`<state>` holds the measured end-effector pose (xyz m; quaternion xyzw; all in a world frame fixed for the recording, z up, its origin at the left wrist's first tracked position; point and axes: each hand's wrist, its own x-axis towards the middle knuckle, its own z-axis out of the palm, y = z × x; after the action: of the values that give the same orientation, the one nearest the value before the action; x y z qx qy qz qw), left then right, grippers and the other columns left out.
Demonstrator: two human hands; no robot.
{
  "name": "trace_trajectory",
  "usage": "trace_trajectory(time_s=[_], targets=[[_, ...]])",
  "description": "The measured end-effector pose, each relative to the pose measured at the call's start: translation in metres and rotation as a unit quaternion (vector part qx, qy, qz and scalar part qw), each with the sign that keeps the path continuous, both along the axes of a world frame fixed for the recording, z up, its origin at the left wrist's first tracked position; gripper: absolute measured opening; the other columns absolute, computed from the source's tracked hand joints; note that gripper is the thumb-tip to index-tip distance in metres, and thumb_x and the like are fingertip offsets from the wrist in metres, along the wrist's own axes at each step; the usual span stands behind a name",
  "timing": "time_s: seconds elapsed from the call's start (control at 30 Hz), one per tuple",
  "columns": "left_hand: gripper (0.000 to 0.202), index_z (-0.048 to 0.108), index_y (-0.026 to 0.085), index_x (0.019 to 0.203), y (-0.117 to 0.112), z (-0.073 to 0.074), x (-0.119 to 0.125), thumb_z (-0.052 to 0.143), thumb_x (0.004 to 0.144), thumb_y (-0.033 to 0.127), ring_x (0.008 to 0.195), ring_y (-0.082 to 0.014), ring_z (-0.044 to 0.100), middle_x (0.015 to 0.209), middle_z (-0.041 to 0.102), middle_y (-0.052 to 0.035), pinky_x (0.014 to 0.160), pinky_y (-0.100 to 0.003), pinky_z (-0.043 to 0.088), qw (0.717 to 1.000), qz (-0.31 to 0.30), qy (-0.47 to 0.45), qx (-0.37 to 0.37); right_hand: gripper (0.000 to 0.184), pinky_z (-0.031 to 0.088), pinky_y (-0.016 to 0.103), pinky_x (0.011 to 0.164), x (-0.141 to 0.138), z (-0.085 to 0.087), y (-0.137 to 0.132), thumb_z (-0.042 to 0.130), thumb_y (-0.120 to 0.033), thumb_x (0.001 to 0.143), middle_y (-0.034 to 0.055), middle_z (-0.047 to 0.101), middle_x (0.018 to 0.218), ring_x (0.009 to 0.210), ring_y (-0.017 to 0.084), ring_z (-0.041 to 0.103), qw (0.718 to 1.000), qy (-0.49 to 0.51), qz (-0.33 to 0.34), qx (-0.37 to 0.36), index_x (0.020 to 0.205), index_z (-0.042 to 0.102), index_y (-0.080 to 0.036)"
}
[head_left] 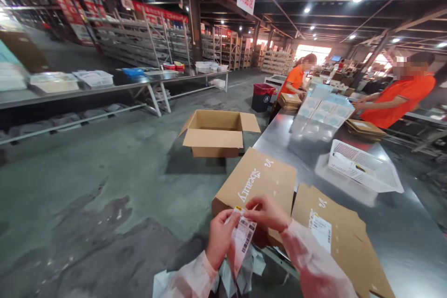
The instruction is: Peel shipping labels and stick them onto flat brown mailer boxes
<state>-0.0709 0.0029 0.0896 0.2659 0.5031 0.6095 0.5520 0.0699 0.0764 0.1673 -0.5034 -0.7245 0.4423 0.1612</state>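
Note:
Between my two hands is a white printed shipping label point(243, 237) with barcodes and a small yellow patch at its top. My left hand point(220, 235) pinches its left edge, thumb on top. At the upper right corner, the fingers of my right hand point(267, 213) are closed on it too. Just beyond my hands lies a brown cardboard box point(268, 177) marked "beauty", at the table's left edge. Right of it, partly under my right forearm, a flattened-looking brown carton point(344, 237) carries a white label point(321, 232).
An open cardboard box point(213, 138) stands ahead, left of the metal table point(394, 223). On that table are a white basket point(365, 167) and stacked pale boxes point(323, 109). Two people in orange shirts work at its far end. A dark bin point(261, 98) stands behind.

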Motion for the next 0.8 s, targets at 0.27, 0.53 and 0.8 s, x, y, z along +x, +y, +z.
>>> trace_trajectory(time_s=[0.27,0.53,0.8], targets=[[0.048,0.069,0.008,0.079,0.014,0.009,0.002,0.082,0.05,0.045,0.065,-0.0196,0.062,0.074,0.07,-0.0093,0.062,-0.028,0.047,0.983,-0.184,-0.001,-0.009,0.019,0.049,0.028,0.069,0.016,-0.004,0.023,0.065,-0.035,0.071,0.0049,0.068,0.075,0.073,0.018,0.063,0.982,-0.011,-0.098,0.158,0.064,0.07,-0.018],[0.041,0.075,0.022,0.075,-0.059,-0.028,-0.035,0.074,0.056,0.058,0.07,-0.0255,0.064,0.074,0.072,-0.0063,0.068,-0.037,0.048,0.956,-0.278,-0.033,-0.081,0.082,0.031,0.052,0.1,0.026,-0.028,0.105,0.077,-0.042,0.058,0.024,0.042,0.135,0.124,0.039,0.041,0.92,-0.196,-0.247,0.231,0.128,0.05,-0.01],[0.054,0.068,0.012,0.08,-0.006,0.035,-0.065,0.065,0.063,0.063,0.058,-0.0189,0.06,0.068,0.068,-0.0076,0.056,-0.03,0.047,0.984,-0.162,0.059,-0.052,0.074,0.015,0.054,0.113,0.004,-0.041,0.006,0.044,-0.057,0.084,0.0168,0.028,0.149,0.139,0.032,0.019,0.894,-0.219,0.235,0.312,0.141,0.033,-0.011]])
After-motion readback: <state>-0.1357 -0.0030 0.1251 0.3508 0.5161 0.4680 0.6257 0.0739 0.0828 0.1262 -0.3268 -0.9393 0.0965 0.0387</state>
